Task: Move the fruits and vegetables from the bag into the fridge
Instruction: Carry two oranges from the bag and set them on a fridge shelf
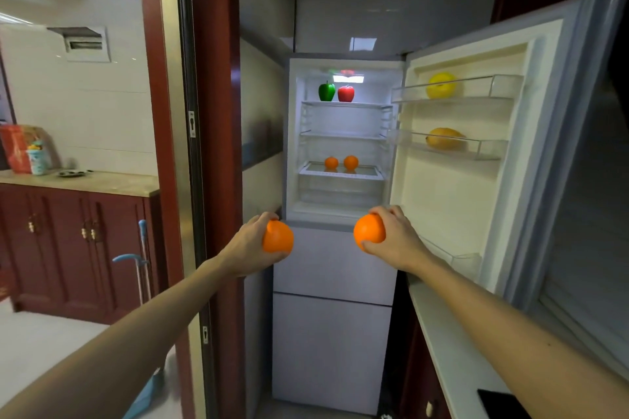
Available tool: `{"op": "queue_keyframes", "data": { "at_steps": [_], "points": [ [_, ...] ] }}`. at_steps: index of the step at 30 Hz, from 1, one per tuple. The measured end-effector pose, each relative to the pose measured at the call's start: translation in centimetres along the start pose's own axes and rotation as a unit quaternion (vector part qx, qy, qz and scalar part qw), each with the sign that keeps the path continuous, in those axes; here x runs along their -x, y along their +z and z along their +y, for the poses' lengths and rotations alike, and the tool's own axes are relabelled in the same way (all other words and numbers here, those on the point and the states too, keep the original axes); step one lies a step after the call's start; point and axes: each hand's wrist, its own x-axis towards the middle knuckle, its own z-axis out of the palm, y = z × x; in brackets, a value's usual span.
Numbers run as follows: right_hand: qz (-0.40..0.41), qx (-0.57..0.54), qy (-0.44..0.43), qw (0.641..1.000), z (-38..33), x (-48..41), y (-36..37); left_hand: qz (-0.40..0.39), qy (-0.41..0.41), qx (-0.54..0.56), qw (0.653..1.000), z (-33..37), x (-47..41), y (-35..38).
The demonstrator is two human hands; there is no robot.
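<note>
Head view: a person stands before an open fridge with both arms stretched forward; the left hand curls its fingers round the left-hand orange, and the right hand grips the right-hand orange with thumb below and fingers over the top; both fruits are held in the air in front of the closed lower drawers, just below the lit upper compartment and well apart from each other. Inside, a green pepper stands upright near the middle of the top shelf, just beside a red apple on its right; the second shelf down carries nothing that shows; on the third shelf the left shelf orange sits near the right shelf orange, both around the shelf's middle. The fridge door is swung out to the right; a round yellow fruit rests toward the hinge end of its top rack, and a mango lies on its side in the rack below. A pale table runs under the door at right. Through a dark red door frame at left, a red cabinet bears a red box and a patterned cup at the far left of its top; a blue-handled mop leans by the cabinet's right end.
</note>
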Motion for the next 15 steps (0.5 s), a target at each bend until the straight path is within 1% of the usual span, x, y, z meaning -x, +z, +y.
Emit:
{"op": "queue_keyframes", "data": {
  "at_steps": [6, 10, 15],
  "points": [
    [-0.005, 0.015, 0.01, 1.0, 2.0, -2.8, 1.2, 0.009, 0.005, 0.036, 0.999, -1.3, -3.7, 2.0],
    [-0.012, 0.065, 0.003, 0.998, 3.2, -4.9, 1.9, 0.018, 0.023, 0.06, 0.998, -2.4, -6.6, 3.3],
    [0.003, 0.074, 0.008, 0.997, 4.3, -8.7, 2.6, 0.027, 0.027, 0.091, 0.995, -4.4, -11.1, 4.1]
  ]
}}
